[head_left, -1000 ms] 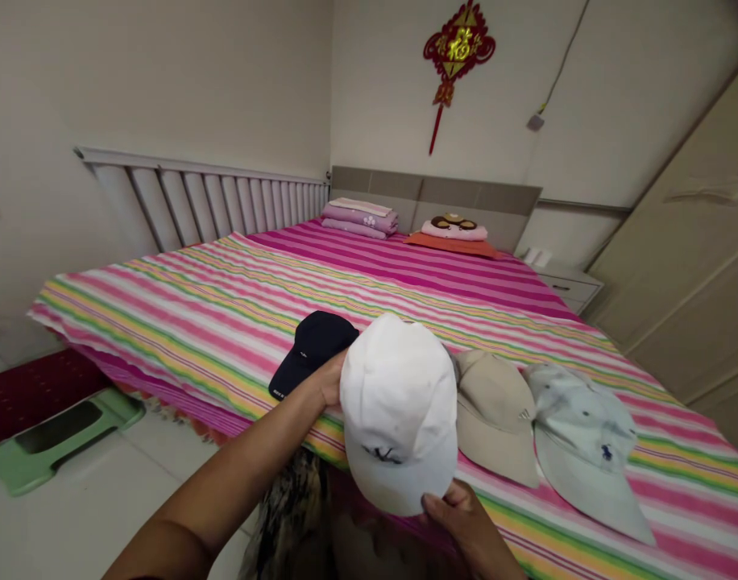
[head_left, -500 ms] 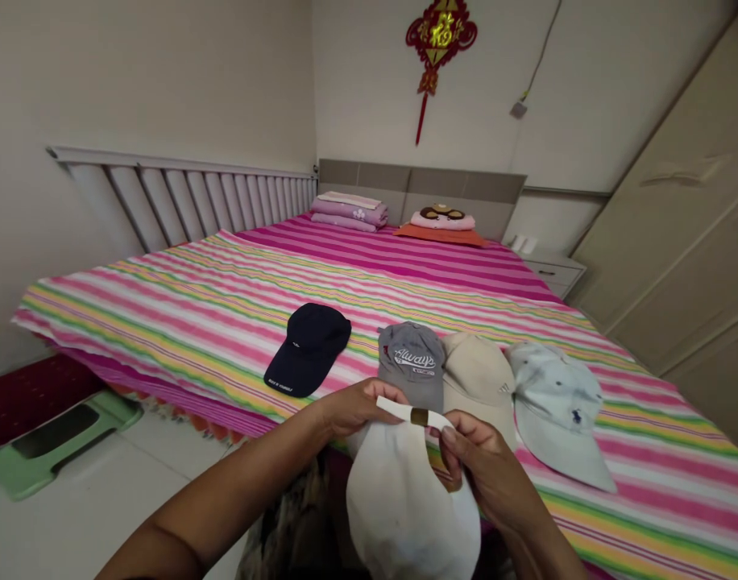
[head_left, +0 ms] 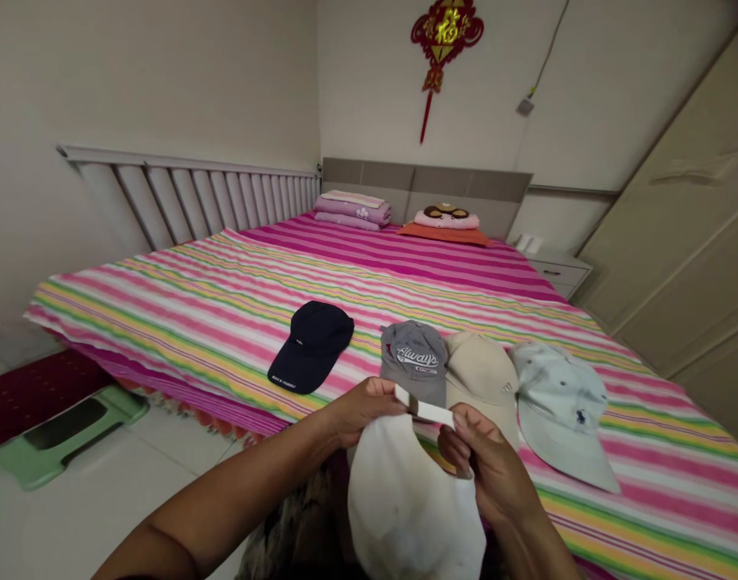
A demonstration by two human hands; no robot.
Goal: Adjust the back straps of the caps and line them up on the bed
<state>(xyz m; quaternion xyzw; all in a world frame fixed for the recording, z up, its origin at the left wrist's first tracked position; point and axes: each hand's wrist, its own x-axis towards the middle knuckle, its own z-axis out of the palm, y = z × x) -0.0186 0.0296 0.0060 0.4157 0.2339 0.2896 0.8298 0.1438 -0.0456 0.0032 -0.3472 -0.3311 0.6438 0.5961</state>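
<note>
Left hand (head_left: 366, 411) and right hand (head_left: 487, 459) pinch a white cloth cap (head_left: 411, 507).

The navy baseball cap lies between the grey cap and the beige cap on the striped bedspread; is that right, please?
No: the head view shows the navy baseball cap to the left of the grey cap, not between it and the beige cap; it does lie on the striped bedspread.

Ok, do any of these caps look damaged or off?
Yes: the pale blue baseball cap at the right of the row has dark smudges across its crown, so it looks stained.
</note>
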